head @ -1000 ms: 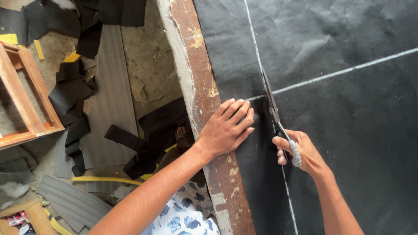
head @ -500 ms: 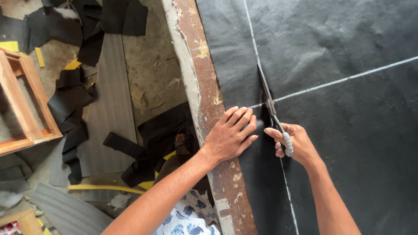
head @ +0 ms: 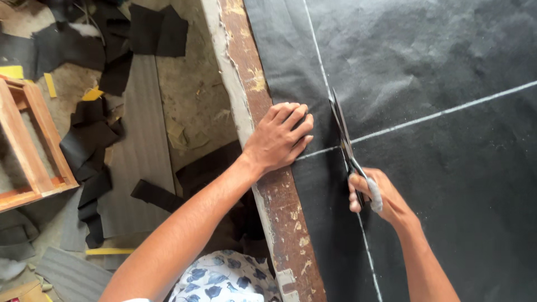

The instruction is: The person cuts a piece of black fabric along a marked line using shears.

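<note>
One pair of grey metal scissors [head: 342,137], handles hidden inside the right hand [head: 376,197], which is clenched round them; blades lie along the chalk line on one black fabric sheet [head: 447,184]. At nine o'clock, left hand [head: 279,137] pressed flat, fingers together, on the sheet's edge beside one worn wooden table edge [head: 246,72]. Sheet cut off at frame edges.

A wooden table [head: 263,95] with a worn brown edge carries a black sheet [head: 436,61] marked with white chalk lines. The left hand [head: 279,137] presses flat where the sheet's edge meets the bare wood.
</note>
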